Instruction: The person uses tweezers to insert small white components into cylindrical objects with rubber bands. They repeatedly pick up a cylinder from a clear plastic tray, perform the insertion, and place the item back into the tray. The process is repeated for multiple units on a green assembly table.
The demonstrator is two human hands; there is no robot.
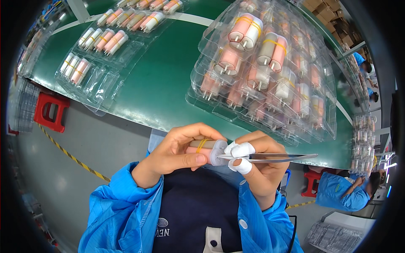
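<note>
My left hand [181, 152] is wrapped round a bundle of pink and grey cylinders [201, 147], bound with a yellow rubber band and capped by a translucent white end piece [218, 152]. In my right hand [263, 162], a pair of metal tweezers [280, 158] is pinched between thumb and fingers, which wear white wraps at the tips. The tweezers' points lie against the face of the end piece; whether they grip something small there I cannot tell. Both hands are in front of my body, just off the near edge of the green table [164, 80].
Stacked clear plastic trays [261, 88] full of similar banded bundles rise on the right of the table. Another clear tray [114, 55] with several bundles lies at the left. A red stool [51, 111] stands on the floor; a person in blue [344, 192] sits at the right.
</note>
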